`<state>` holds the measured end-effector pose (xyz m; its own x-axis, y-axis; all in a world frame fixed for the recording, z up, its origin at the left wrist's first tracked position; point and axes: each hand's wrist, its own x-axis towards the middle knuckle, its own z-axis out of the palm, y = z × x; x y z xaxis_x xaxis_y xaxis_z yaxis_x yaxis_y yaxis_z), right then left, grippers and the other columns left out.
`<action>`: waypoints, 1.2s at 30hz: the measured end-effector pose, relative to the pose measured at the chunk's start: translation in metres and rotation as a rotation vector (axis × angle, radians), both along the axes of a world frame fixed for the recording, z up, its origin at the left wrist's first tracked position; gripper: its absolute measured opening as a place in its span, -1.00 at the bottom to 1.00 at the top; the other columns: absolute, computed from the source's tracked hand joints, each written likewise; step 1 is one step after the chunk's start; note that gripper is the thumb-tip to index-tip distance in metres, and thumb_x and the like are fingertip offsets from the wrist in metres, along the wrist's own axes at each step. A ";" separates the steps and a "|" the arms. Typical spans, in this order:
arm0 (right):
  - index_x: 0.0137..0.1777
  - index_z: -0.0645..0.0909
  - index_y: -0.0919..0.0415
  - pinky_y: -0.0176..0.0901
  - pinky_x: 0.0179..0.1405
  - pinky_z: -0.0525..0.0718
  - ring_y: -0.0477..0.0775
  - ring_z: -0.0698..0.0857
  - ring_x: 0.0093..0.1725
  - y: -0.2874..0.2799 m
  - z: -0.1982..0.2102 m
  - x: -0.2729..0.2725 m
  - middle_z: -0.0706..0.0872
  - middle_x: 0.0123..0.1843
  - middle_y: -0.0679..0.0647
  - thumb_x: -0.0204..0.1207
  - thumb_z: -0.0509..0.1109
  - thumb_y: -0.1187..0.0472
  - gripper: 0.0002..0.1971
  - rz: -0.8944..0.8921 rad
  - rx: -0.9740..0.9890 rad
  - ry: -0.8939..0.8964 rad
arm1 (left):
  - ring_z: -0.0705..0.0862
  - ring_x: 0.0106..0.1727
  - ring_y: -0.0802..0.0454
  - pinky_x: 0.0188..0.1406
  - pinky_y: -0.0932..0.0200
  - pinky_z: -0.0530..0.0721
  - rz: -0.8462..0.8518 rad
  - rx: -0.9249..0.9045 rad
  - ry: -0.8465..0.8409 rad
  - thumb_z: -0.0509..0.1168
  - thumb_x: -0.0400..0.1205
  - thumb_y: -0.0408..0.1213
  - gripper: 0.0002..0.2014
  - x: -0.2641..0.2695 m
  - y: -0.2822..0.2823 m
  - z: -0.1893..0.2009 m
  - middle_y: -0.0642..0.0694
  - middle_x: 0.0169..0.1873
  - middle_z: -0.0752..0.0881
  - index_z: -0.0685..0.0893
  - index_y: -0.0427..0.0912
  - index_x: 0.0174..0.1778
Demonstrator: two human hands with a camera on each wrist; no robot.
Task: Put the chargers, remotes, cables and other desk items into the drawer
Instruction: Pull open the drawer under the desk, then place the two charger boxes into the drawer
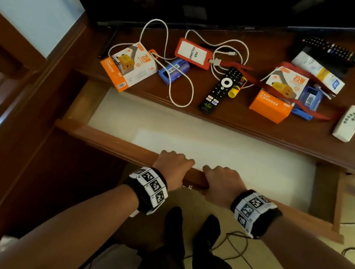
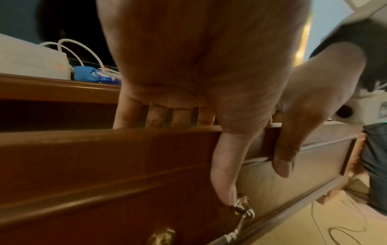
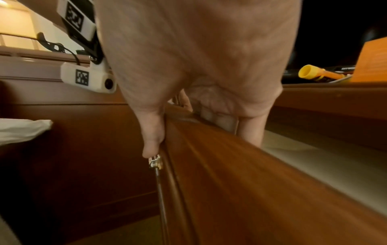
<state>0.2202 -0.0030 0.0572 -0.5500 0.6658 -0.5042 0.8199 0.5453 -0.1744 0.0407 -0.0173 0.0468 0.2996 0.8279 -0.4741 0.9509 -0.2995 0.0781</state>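
Note:
The wooden drawer (image 1: 104,138) stands pulled out, and its white-lined floor (image 1: 195,137) holds nothing. My left hand (image 1: 172,164) (image 2: 209,116) and right hand (image 1: 223,180) (image 3: 188,107) grip the top edge of its front panel (image 2: 104,165) (image 3: 251,182) side by side, fingers curled inside and thumbs on the face. On the desk above lie two orange charger boxes (image 1: 128,65) (image 1: 278,95), a black remote (image 1: 222,89), a white remote (image 1: 349,123), another black remote (image 1: 331,51), a white cable (image 1: 179,92), an orange badge holder (image 1: 194,53) and a glue stick (image 1: 238,87) (image 3: 310,73).
Two blue packets (image 1: 174,70) (image 1: 310,97) and a white carton (image 1: 319,71) also lie on the desk, under a dark TV screen (image 1: 195,0). A brass pull handle (image 2: 243,208) hangs below my thumbs. Cables (image 1: 235,246) trail on the floor by my feet.

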 end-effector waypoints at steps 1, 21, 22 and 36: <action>0.31 0.48 0.14 -0.06 -0.19 0.48 0.24 0.75 0.04 -0.007 0.001 -0.001 0.73 0.07 0.14 0.58 0.35 -0.05 -0.61 0.016 -0.007 -0.005 | 0.74 0.06 -0.18 0.04 -0.08 0.65 -0.015 -0.003 -0.005 0.46 0.59 -0.12 -0.65 -0.001 -0.006 -0.001 -0.10 0.01 0.74 0.61 -0.05 0.26; 0.23 0.62 0.16 0.21 0.16 0.64 0.36 0.57 0.30 0.124 0.084 0.020 0.64 0.23 0.25 0.59 0.36 0.00 -0.69 -0.764 0.447 0.474 | 0.69 0.14 -0.12 0.13 -0.07 0.68 0.538 0.430 -0.473 0.36 0.65 -0.12 -0.87 -0.087 0.096 0.089 -0.07 0.11 0.70 0.72 0.00 0.08; 0.35 0.54 0.18 0.32 0.23 0.59 0.41 0.49 0.40 0.139 0.088 0.019 0.56 0.35 0.29 0.57 0.37 -0.07 -0.55 -0.832 0.473 0.392 | 0.64 0.24 -0.20 0.19 -0.12 0.66 0.552 0.491 -0.396 0.36 0.65 -0.13 -0.80 -0.095 0.109 0.094 -0.14 0.22 0.66 0.71 -0.04 0.17; 0.70 -0.04 0.10 0.58 0.39 0.43 0.43 -0.02 0.74 0.181 0.069 0.026 -0.07 0.79 0.18 0.36 0.42 -0.46 0.11 -1.070 0.250 0.043 | 0.23 0.64 -0.52 0.48 -0.63 0.31 0.771 0.184 0.133 0.52 0.38 -0.06 0.04 -0.161 0.178 0.091 -0.41 0.61 0.24 0.00 0.27 0.67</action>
<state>0.2458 0.1777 0.1261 0.3590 0.8895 -0.2826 0.8856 -0.4203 -0.1980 -0.1204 0.1612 0.1374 -0.4375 0.8473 -0.3010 0.8933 0.4480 -0.0372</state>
